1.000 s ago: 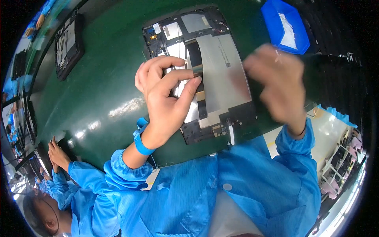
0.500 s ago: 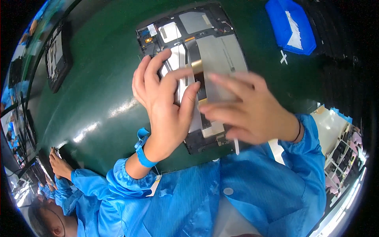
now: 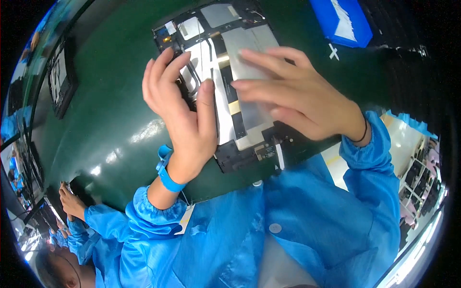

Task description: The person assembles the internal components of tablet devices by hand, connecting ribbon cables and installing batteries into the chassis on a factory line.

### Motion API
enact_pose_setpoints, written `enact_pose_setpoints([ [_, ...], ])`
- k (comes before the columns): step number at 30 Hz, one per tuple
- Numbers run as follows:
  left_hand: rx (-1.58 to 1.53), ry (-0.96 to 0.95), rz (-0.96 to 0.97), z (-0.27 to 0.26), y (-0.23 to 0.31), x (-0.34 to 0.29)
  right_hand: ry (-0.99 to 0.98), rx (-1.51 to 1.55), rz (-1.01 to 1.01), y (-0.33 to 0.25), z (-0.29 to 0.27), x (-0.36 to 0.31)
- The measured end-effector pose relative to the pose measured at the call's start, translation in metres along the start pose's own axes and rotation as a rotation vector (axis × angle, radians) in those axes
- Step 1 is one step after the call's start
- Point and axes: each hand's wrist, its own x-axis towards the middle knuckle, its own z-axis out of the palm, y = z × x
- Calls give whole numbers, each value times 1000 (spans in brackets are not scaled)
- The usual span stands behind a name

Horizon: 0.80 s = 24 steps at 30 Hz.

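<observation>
An opened tablet [image 3: 228, 149] lies on the green table with its inside up. Grey-silver battery panels [image 3: 252, 108] and a dark ribbon strip with gold patches [image 3: 227, 81] run down its middle. My left hand [image 3: 185, 110], wearing a blue wrist strap [image 3: 169, 174], is at the tablet's left side, fingers apart, the thumb over a silver panel. Over the tablet's right side, slightly blurred, my right hand [image 3: 307, 91] spreads its fingers. I see nothing held in either hand, and whether the fingertips touch the tablet I cannot tell.
A blue bin [image 3: 343, 21] with white material stands at the far right, a white tape cross [image 3: 333, 52] near it. Another dark device [image 3: 61, 81] lies at the far left. A co-worker's hand [image 3: 72, 201] shows at the lower left. A white strip [image 3: 280, 156] sits at the tablet's near edge.
My hands have moved apart from the middle strip, the left to the left and the right upward, uncovering more of it. The whole view has shifted slightly.
</observation>
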Motion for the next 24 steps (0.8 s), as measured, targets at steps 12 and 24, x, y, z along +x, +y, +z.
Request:
enact_pose_setpoints([
  [12, -72, -19, 666, -10, 59, -22, 489, 79, -18, -30, 23, -46],
  [24, 211, 88, 883, -2, 73, -14, 475, 394, 223, -32, 14, -59],
])
